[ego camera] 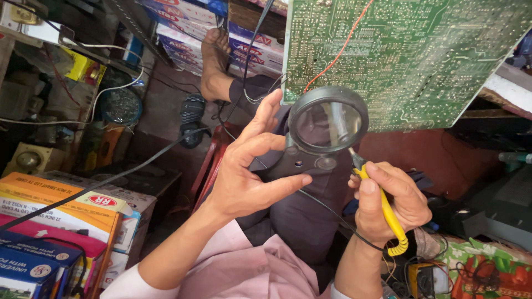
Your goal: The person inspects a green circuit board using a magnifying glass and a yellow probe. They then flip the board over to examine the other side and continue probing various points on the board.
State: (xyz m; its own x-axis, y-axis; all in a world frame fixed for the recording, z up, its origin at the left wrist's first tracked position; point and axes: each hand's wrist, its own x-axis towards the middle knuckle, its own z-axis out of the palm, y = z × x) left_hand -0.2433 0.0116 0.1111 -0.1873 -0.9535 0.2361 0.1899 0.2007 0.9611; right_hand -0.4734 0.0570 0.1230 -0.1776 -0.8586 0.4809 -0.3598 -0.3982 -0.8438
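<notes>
While my left hand (244, 177) pinches the black magnifier (324, 127) by its handle, its lens sits just below the green board's (410, 61) edge. My right hand (390, 202) grips a yellow probe (388, 213), tip behind the lens. Boxes (61, 210) lie left.

Glossy glass magnifier lens (327, 123) in black plastic; shiny yellow plastic probe (386, 211).

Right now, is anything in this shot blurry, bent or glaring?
Head view: the wide lens bows the edges, so the stacked boxes lean outward. Through the magnifying glass in the left hand everything is a soft blur with a pale sheen. The green circuit board is brightly lit and sharp. The right hand with the yellow probe is crisp.
</notes>
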